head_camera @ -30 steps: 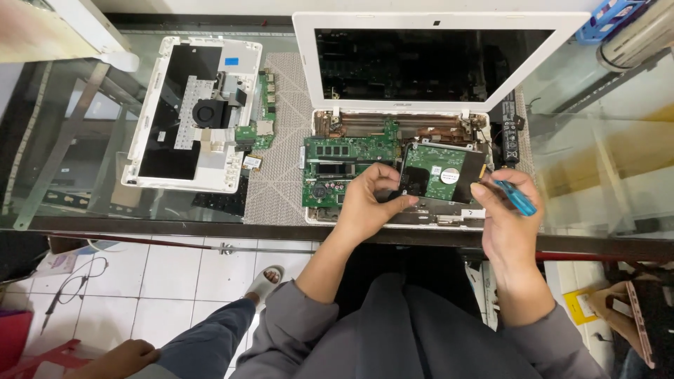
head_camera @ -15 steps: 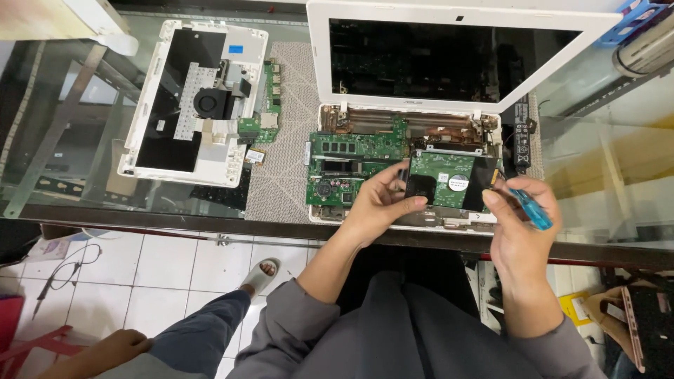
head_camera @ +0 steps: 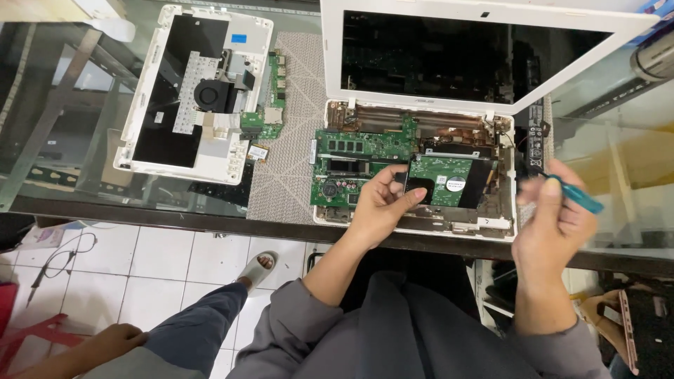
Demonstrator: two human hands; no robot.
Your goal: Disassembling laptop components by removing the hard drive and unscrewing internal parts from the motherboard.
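left hand: I see my left hand [head_camera: 379,210] on the opened laptop base [head_camera: 414,172], grip pinching the near-left corner of the hard drive [head_camera: 449,181].
right hand: my right hand [head_camera: 551,224] is off the base's right edge, grip closed on a blue-handled screwdriver [head_camera: 572,193].
hard drive: sits in the base's right bay, beside the green motherboard [head_camera: 361,154].
counter: glass counter [head_camera: 70,140]; removed white keyboard cover [head_camera: 193,91] lies well to the left.
other: someone else's hand [head_camera: 112,340] bottom left.
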